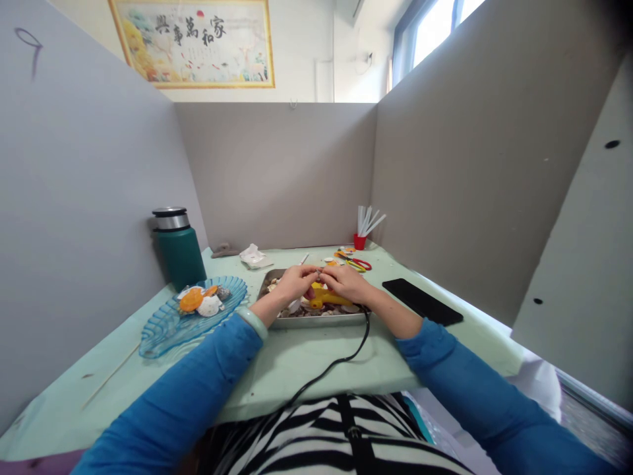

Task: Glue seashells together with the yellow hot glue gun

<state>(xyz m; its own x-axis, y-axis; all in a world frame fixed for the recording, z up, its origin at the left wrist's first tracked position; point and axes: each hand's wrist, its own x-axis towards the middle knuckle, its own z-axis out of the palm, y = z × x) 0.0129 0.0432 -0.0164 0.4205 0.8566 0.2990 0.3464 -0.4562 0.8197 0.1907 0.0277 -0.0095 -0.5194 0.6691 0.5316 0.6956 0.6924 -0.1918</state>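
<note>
My left hand [297, 284] and my right hand [346, 282] meet above a metal tray [316, 322] of shells. Their fingers are pinched together around something small, too tiny to make out. Beneath my right hand lies a yellow glue gun [329, 299] in the tray, its black cord [341, 360] running over the table edge toward my lap. To the left of my left hand, a blue shell-shaped glass dish [163, 333] holds orange and white shells [200, 301].
A green bottle [179, 254] stands at the left partition. Behind the tray are crumpled tissue [254, 256], scissors [357, 262] and a red cup [360, 242] of glue sticks. A black phone [422, 301] lies on the right, a thin stick [109, 376] on the left. Partitions enclose three sides.
</note>
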